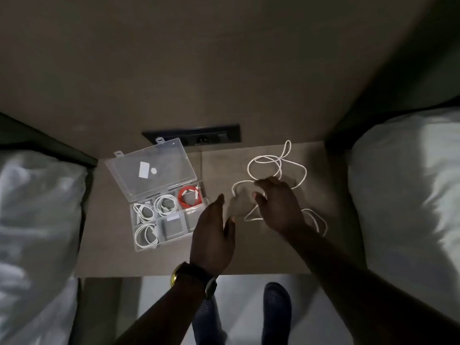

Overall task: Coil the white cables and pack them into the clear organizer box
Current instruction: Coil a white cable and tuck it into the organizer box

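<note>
A long white cable (276, 168) lies loose and tangled on the right half of a brown bedside table (249, 257). My right hand (278, 205) hovers over the cable's middle with curled fingers; whether it grips the cable I cannot tell. My left hand (214, 235) is open, flat, just left of the cable, holding nothing. The clear organizer box (174, 232) stands on the table's left half with its lid (151, 168) tipped back. Three compartments hold coiled white cables (165, 204), and one holds a coiled orange cable (190, 196).
A black socket panel (199, 136) sits in the wall behind the box. White bedding (37, 207) borders the table on the left, and a white pillow (410, 183) on the right. My feet in dark shoes (276, 312) stand on the floor below the table's front edge.
</note>
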`<state>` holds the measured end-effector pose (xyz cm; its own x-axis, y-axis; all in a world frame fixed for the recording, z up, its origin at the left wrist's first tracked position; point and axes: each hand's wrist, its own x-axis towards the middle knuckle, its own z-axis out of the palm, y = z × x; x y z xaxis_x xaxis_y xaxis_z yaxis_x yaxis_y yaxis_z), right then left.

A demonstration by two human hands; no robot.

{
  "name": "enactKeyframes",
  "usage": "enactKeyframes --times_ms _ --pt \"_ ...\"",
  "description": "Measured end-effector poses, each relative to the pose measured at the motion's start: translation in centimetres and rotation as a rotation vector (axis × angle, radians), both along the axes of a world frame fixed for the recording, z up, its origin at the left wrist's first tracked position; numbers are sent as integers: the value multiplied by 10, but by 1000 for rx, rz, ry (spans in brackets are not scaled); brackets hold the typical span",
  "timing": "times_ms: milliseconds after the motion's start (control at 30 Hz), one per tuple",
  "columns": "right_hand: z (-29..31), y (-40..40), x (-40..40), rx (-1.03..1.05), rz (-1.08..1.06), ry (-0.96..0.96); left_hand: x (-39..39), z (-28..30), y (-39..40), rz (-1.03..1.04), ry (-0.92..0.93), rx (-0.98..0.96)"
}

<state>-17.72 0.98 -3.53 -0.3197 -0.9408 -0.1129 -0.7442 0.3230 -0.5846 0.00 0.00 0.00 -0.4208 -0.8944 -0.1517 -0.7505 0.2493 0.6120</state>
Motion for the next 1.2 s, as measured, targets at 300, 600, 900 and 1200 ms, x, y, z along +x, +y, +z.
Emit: enactKeyframes --times_ms 300,600,900,1200 --pt "-35 -31 2 148 242 267 30 -25 -25 149 140 1" --pt "8 7 33 -153 -60 -393 16 12 -24 266 565 787" --pt "16 40 101 87 386 -337 47 46 -66 598 1504 1128" --pt "63 1 44 -65 294 -201 58 16 -20 248 616 1079"
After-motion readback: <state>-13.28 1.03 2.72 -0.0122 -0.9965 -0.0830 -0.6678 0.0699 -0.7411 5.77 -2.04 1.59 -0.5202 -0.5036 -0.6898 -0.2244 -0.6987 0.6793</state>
